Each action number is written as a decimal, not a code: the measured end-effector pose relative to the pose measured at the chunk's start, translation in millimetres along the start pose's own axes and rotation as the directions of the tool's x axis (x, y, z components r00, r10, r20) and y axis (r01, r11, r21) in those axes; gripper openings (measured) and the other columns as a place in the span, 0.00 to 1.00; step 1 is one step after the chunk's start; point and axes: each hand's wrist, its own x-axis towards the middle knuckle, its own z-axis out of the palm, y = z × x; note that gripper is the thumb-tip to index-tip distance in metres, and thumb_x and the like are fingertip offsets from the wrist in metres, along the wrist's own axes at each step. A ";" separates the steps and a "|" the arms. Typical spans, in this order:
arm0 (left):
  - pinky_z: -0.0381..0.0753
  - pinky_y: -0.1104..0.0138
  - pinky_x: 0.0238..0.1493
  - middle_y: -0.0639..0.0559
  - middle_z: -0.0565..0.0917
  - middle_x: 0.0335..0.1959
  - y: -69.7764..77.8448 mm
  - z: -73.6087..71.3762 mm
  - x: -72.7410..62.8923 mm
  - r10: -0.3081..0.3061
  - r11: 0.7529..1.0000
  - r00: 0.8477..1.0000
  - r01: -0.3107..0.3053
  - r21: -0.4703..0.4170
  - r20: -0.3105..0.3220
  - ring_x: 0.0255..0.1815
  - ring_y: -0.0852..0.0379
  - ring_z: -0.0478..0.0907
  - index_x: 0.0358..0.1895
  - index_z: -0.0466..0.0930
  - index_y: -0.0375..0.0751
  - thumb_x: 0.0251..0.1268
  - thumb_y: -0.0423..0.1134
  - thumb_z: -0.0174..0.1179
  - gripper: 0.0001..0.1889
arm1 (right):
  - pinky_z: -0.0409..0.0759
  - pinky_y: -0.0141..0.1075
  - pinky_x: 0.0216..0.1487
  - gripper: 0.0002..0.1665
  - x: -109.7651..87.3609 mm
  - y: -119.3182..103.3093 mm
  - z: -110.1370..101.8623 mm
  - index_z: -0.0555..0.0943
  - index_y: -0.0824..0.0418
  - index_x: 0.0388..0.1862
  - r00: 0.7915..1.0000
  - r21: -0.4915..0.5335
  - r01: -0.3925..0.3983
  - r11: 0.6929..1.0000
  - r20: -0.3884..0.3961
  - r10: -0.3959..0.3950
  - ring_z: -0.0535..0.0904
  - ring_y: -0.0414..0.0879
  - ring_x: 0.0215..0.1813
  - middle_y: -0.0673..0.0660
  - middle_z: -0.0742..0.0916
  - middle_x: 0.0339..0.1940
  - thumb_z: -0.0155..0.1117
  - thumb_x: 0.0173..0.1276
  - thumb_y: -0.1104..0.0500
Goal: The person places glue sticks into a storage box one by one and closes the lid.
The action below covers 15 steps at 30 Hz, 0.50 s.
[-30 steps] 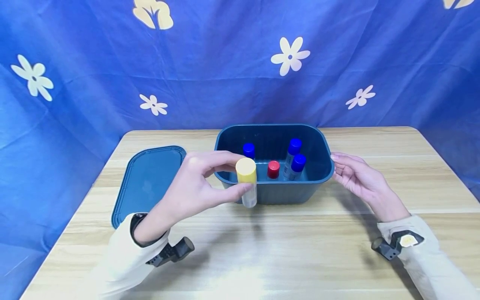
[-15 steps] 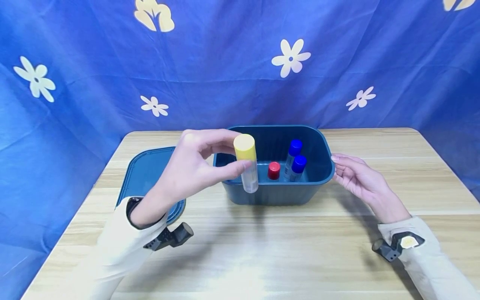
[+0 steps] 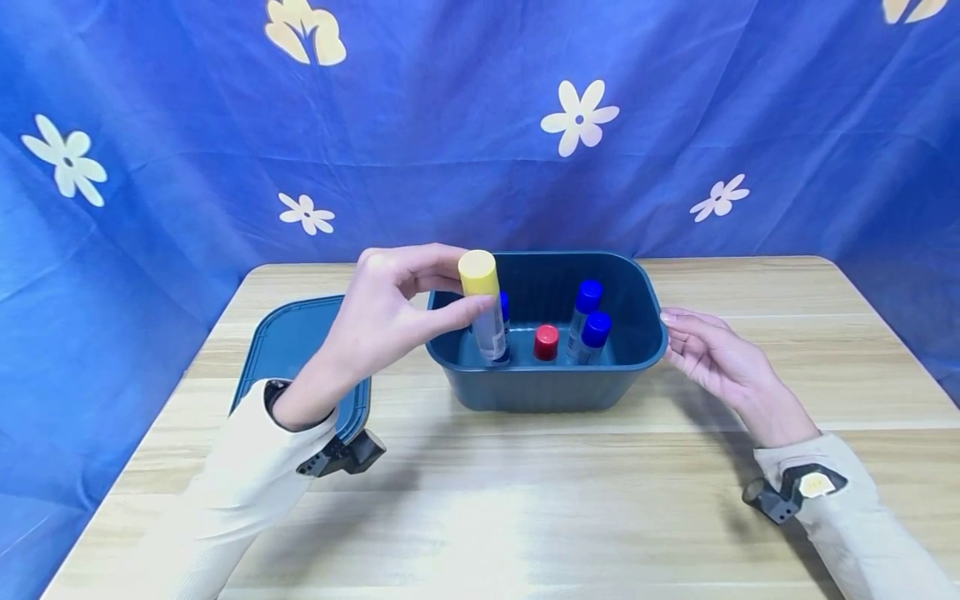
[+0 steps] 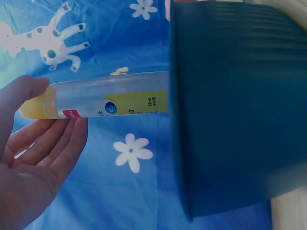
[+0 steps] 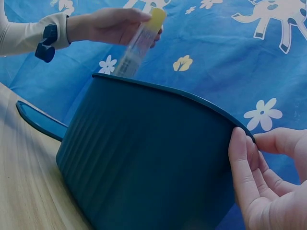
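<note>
My left hand (image 3: 401, 304) pinches the yellow cap of a clear tube-shaped glue bottle (image 4: 115, 96) between thumb and fingers. The bottle is slightly tilted, its lower end reaching inside the left part of a dark teal plastic box (image 3: 547, 387). My right hand (image 3: 712, 354) pinches the box's right rim, as the right wrist view shows. Inside the box stand a red-capped tube (image 3: 546, 342) and two blue-capped tubes (image 3: 588, 296) at the right. Another blue-capped tube (image 3: 504, 307) is partly hidden behind the held bottle.
The teal lid (image 3: 292, 337) lies on the wooden table (image 3: 480, 500), left of the box and partly behind my left forearm. A blue flowered cloth (image 3: 450, 125) hangs behind the table. Each wrist wears a black camera mount.
My left hand has risen and moved away from me with the glue bottle, from the box's front to over its left part. The right hand has stayed at the rim.
</note>
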 end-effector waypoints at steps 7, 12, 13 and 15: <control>0.83 0.68 0.47 0.49 0.87 0.39 -14.5 4.6 -0.5 -0.012 1.000 1.000 0.011 0.020 0.016 0.36 0.60 0.85 0.44 0.85 0.35 0.50 0.31 0.73 0.15 | 0.84 0.34 0.45 0.18 0.2 0.8 0.7 0.82 0.70 0.44 1.000 -0.007 0.000 1.000 0.000 0.000 0.85 0.48 0.41 0.62 0.87 0.39 0.42 0.77 0.71; 0.83 0.69 0.45 0.49 0.86 0.39 -21.5 9.1 -2.3 -0.016 1.000 1.000 0.015 0.025 0.027 0.37 0.60 0.85 0.43 0.85 0.35 0.50 0.31 0.73 0.15 | 0.84 0.34 0.45 0.17 -0.1 0.8 0.9 0.82 0.70 0.44 1.000 -0.006 0.002 1.000 -0.002 -0.002 0.85 0.48 0.41 0.62 0.87 0.39 0.42 0.77 0.71; 0.83 0.69 0.45 0.49 0.86 0.39 -22.8 10.0 -2.5 -0.019 1.000 0.999 0.019 0.024 0.029 0.37 0.59 0.85 0.43 0.85 0.35 0.50 0.31 0.73 0.15 | 0.84 0.35 0.46 0.17 0.0 0.8 0.9 0.82 0.70 0.44 1.000 -0.006 0.002 1.000 0.000 -0.002 0.85 0.48 0.41 0.62 0.87 0.39 0.42 0.77 0.71; 0.84 0.70 0.44 0.49 0.86 0.39 -25.8 11.6 -3.0 -0.025 0.999 0.999 0.024 0.024 0.033 0.37 0.59 0.85 0.43 0.85 0.35 0.50 0.32 0.74 0.15 | 0.84 0.35 0.46 0.17 0.3 0.6 0.7 0.82 0.70 0.44 1.000 -0.009 0.003 1.000 0.003 -0.003 0.85 0.48 0.41 0.62 0.87 0.39 0.42 0.77 0.71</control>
